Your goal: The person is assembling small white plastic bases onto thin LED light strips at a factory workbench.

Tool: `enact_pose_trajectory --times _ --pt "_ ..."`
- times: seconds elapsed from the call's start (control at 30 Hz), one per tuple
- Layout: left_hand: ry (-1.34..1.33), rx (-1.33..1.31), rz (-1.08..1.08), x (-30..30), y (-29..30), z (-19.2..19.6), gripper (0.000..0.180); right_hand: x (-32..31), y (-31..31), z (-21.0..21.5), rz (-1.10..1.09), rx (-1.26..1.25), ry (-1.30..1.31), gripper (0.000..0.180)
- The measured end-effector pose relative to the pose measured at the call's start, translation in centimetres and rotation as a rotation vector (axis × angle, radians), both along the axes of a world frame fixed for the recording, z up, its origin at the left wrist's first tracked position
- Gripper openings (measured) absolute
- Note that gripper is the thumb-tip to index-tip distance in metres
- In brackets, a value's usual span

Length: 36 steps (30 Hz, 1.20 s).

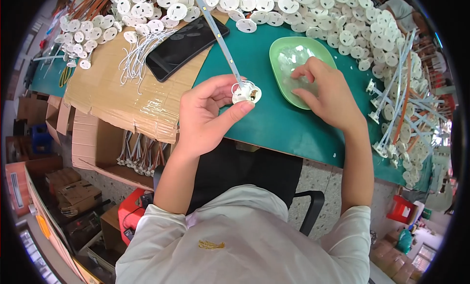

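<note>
My left hand (208,110) is closed round a small white round plastic base (246,93), thumb on its near edge. From that base a narrow LED strip (223,44) rises away toward the far edge, and a thin white wire loops beside it. The base's open side shows a small brown and dark part inside. My right hand (325,90) reaches into a light green dish (279,83), thumb and fingers apart. Small clear plastic pieces (293,56) lie in the dish. Whether the right fingertips touch a piece, I cannot tell.
Many white round bases (289,4) are heaped along the far side and right. A black phone (181,49) and white wires (139,59) lie on cardboard (112,93) at left. Bundled strips (404,98) sit at right. An open carton (107,147) stands below the left edge.
</note>
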<state>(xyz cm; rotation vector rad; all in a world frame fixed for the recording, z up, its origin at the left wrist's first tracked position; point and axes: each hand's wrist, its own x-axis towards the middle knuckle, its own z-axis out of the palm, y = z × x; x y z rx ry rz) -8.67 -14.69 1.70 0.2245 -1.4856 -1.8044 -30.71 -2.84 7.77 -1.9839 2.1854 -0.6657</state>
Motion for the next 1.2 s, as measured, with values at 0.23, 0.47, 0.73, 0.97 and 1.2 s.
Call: enact_pose_trajectory --times 0.23,0.47,0.73,0.97,1.2 --pt "0.005 -0.005 0.009 0.0 0.1 -0.2 0.037 -0.6 0.4 -0.8 0.035 -0.108 -0.118 0.017" --pt "0.012 -0.013 0.012 -0.2 0.0 -0.2 0.037 -0.8 0.9 -1.0 -0.100 -0.177 -0.289 0.017" --pt "-0.044 -0.036 0.010 -0.3 0.0 -0.2 0.036 -1.9 1.2 -1.1 -0.024 -0.240 -0.578 0.024" --pt "-0.047 -0.020 0.018 -0.3 0.0 -0.3 0.036 -2.7 1.5 -0.9 -0.087 -0.260 -0.613 0.013" --pt "-0.038 -0.039 0.005 -0.3 -0.1 -0.2 0.035 -4.6 1.8 -0.9 -0.230 -0.166 -1.141 0.018"
